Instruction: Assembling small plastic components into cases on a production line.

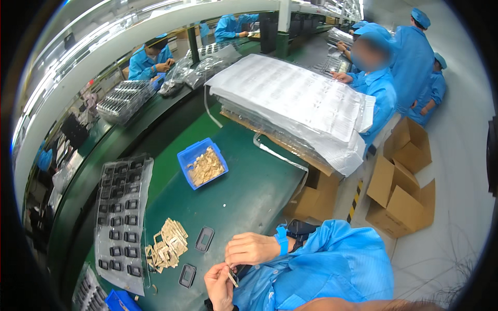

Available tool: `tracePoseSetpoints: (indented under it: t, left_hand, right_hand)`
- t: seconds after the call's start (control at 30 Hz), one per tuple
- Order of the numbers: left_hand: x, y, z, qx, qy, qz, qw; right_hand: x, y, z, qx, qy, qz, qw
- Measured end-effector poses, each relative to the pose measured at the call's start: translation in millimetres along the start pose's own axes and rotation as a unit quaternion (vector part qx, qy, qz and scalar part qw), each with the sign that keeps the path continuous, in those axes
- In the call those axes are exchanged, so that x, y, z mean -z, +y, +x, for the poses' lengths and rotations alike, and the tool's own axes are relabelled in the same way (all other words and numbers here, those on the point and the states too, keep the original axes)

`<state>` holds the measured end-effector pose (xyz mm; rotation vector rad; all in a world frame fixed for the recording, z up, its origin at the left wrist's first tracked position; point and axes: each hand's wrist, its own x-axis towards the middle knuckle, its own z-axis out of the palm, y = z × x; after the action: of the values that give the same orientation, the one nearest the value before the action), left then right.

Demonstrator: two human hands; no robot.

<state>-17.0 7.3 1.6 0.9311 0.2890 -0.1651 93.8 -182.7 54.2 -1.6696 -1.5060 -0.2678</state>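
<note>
Low in the head view, my left hand (220,286) pinches a small, thin piece with a tan edge (233,278) between thumb and fingers. Just above it, my right hand (251,250) has its fingers curled down toward the top of that piece; what they hold is hidden. A black rectangular frame (187,276) lies on the green bench left of my hands. Another black frame (204,239) rests a little farther away. Beside them is a loose pile of tan rectangular frame-shaped pieces (168,244).
A clear tray (120,223) of black frames lies at left. Farther off stands a blue bin (201,163) of tan scraps. Stacked trays under white sheeting (290,98) fill the far bench end. Cardboard boxes (399,202) stand right; a co-worker (376,88) sits beyond the stack.
</note>
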Motion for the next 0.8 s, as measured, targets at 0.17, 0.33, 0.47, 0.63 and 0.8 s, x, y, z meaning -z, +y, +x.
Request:
tracePoseSetpoints:
  t: [0.17,0.33,0.47,0.63,0.8]
  left_hand:
    - [-16.2,-4.2,0.9,-0.044,0.031,-0.061,0.997]
    - [-20.6,-9.3,-3.3,-0.063,0.053,-0.081,0.993]
    - [-22.5,-11.2,-10.1,-0.078,0.082,-0.049,0.992]
    - [-32.5,-15.1,-1.6,-0.146,0.108,-0.034,0.983]
    - [-27.8,-8.3,-2.4,-0.105,0.058,-0.179,0.976]
  right_hand:
    - [-4.2,1.9,0.2,-0.002,0.072,-0.090,0.993]
    - [-12.3,3.9,-1.8,-0.015,0.070,-0.084,0.994]
    - [-9.6,0.8,4.9,-0.028,0.048,-0.051,0.997]
    - [-15.0,-1.1,4.0,-0.049,0.058,-0.112,0.991]
    - [-21.5,2.1,5.0,-0.082,0.082,-0.042,0.992]
